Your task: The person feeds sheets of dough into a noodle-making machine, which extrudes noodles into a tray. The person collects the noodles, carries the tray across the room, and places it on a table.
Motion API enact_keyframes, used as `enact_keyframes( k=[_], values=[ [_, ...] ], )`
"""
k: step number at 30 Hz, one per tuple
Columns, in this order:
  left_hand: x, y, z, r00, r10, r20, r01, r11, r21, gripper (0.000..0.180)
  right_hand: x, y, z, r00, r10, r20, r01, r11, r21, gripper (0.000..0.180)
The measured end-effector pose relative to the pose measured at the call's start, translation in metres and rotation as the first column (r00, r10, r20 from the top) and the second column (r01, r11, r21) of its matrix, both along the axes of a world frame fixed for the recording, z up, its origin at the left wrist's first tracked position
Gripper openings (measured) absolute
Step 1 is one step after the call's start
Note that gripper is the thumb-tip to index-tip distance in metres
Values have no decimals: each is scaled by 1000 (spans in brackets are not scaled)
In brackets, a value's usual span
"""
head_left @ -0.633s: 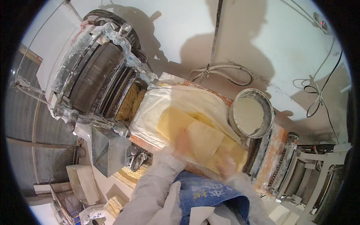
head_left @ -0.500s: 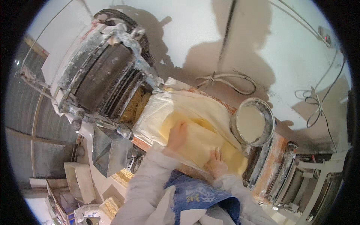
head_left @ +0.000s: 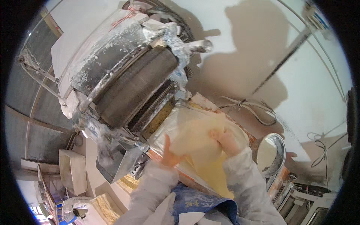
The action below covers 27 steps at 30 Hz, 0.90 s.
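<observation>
From the head camera we see both hands lifting a pale yellow dough sheet (head_left: 197,135) above a plastic-lined tray (head_left: 161,131) that sits just beside a flour-caked roller machine (head_left: 127,86). Our left hand (head_left: 169,155) grips the sheet's lower left edge with the thumb raised, and our right hand (head_left: 227,140) pinches its right edge, fingers folded into the dough. More yellow sheets (head_left: 213,174) lie in the tray beneath. A round metal sieve (head_left: 270,153) stands to the right, near the tray. A blue apron (head_left: 198,204) with yellow print hangs below our sleeves. Lower left, a pale rectangular block (head_left: 73,170) rests on a ledge, and a clear bag (head_left: 77,208), possibly of noodles, sits further down.
</observation>
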<state>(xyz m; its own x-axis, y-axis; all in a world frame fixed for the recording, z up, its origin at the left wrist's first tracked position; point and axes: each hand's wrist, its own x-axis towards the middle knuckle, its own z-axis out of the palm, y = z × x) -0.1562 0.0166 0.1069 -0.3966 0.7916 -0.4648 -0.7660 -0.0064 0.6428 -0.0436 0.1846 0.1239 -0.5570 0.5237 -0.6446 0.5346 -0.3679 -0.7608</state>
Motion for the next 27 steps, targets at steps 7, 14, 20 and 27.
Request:
enact_keyframes(
  k=[7,14,20,27],
  values=[
    [-16,-49,-51,969,75,-233,-107,986,-128,31,-136,4,-13,999,20,48,-32,965,260,34],
    [-82,-51,-22,775,273,-570,-437,883,-171,18,-215,-11,-4,983,-168,-67,177,972,156,40],
    [-96,-44,-33,594,54,-803,-495,811,-311,21,-251,-28,-19,914,-381,137,183,692,699,33],
    [-53,-42,-82,808,413,-420,-508,849,-142,30,-141,-18,-66,902,-154,-403,367,767,527,35]
  ],
)
